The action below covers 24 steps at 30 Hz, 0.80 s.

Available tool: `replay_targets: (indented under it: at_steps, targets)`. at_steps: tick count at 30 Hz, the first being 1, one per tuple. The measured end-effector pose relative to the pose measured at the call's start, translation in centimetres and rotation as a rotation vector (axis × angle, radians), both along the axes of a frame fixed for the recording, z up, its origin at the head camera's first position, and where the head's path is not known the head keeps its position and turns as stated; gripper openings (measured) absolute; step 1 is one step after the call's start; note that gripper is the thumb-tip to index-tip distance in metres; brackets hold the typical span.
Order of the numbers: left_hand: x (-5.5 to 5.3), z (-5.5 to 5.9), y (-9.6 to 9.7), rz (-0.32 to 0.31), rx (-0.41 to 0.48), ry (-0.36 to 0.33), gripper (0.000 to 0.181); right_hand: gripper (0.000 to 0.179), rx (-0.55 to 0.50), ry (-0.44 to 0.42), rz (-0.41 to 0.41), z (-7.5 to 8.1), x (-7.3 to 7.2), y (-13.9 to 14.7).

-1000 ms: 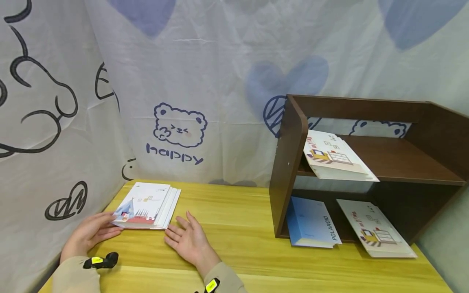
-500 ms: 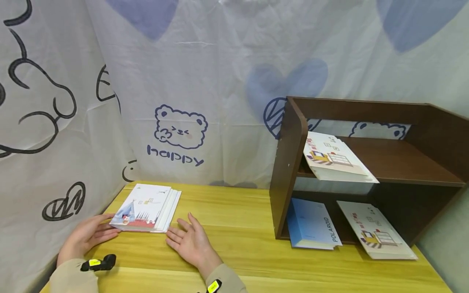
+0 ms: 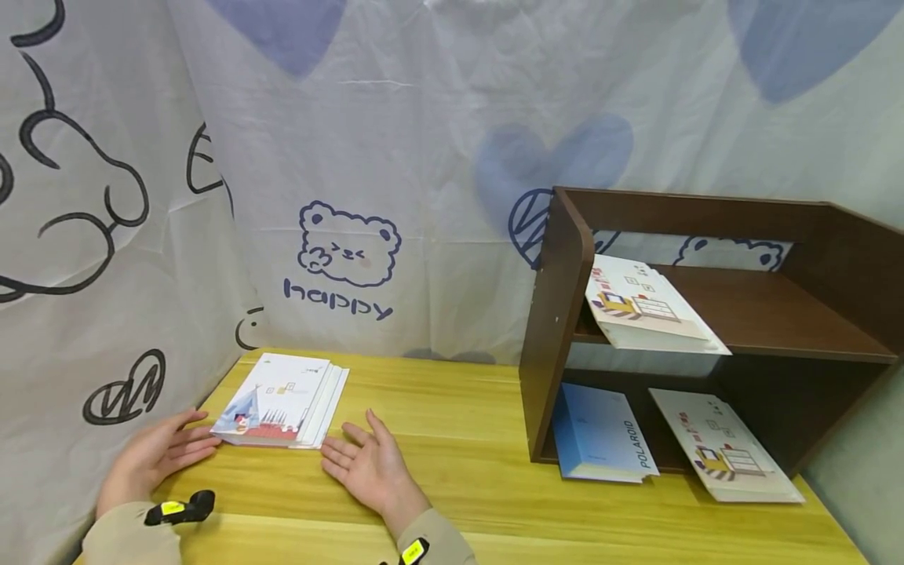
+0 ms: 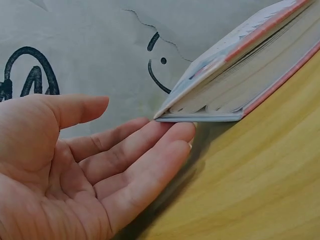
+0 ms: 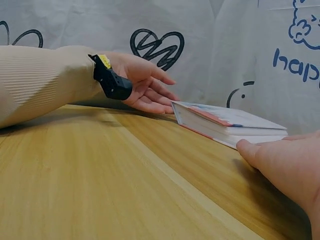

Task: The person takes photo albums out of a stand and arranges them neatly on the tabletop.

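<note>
A thick hardcover book (image 3: 275,396) lies at the left of the table, its white cover printed with a blue tent. My left hand (image 3: 158,455) is at the book's near left corner, fingers extended and thumb apart. In the left wrist view, the left fingertips (image 4: 182,132) are right at the lower edge of the book (image 4: 240,75). On the other side, my right hand (image 3: 370,463) is palm up with relaxed fingers, fingertips close to the book's near right corner. The right wrist view shows the right thumb (image 5: 247,150) overlapping the book's edge, most fingers hidden.
A dark brown two-tier shelf (image 3: 558,314) stands at the right. White books (image 3: 646,302) jut from its upper tier. Below are a blue POLAROID book (image 3: 603,431) and another white book (image 3: 727,443). A printed curtain (image 3: 438,235) hangs behind the wooden table (image 3: 452,439).
My left hand has drawn a little to the left, its fingers now overlapping less of the book. The right hand and the books on the shelf have stayed almost in place.
</note>
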<state>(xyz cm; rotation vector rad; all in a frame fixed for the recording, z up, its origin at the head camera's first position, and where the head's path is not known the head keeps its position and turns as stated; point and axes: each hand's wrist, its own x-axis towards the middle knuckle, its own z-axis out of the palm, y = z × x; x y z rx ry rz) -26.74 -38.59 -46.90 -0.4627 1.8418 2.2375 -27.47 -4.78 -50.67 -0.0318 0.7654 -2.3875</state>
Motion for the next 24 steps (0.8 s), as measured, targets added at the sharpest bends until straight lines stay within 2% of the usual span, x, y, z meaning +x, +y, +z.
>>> replay_targets:
  at_steps: [4,6,15,22,24]
  targets:
    - [-0.1,0.3,-0.1,-0.017,-0.083,0.006,0.059,0.100,-0.007,-0.004,0.004,0.0,-0.1,0.2]
    - [-0.1,0.5,-0.2,-0.021,-0.117,0.006,0.066,0.099,-0.012,-0.009,0.007,0.0,-0.1,0.3]
    - [0.0,1.5,0.2,0.020,-0.254,0.005,0.065,0.095,0.006,-0.012,-0.005,0.1,-0.3,0.9]
    - [0.1,2.5,0.7,0.038,-0.334,0.006,0.066,0.088,0.036,0.011,-0.033,1.0,-0.3,1.9]
    - [0.2,2.8,0.8,0.029,-0.347,0.028,0.062,0.087,0.026,0.017,-0.040,1.3,-0.5,2.4]
